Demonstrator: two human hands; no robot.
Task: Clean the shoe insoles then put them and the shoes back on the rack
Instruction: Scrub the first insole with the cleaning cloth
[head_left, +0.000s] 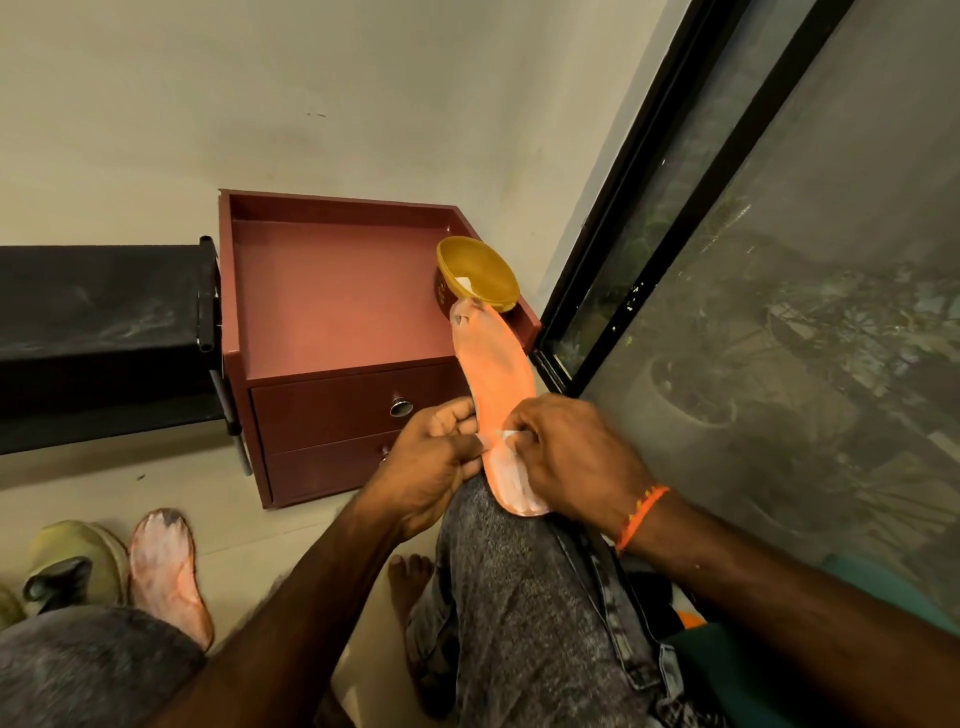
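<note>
An orange insole (493, 379) rests lengthwise on my right knee, its toe end pointing at the cabinet. My left hand (436, 462) grips its left edge near the middle. My right hand (571, 457) presses a small white wipe (506, 435) onto the insole's surface. The heel part looks whitish and smeared. A second orange insole (166, 566) lies on the floor at lower left, beside an olive shoe (78, 566). The black shoe rack (104, 332) stands at left.
A maroon two-drawer cabinet (337, 322) stands ahead, with a yellow bowl (478, 273) holding something white at its right rear. A dark-framed glass door (727, 260) fills the right side. My bare foot (410, 577) rests on the tiled floor.
</note>
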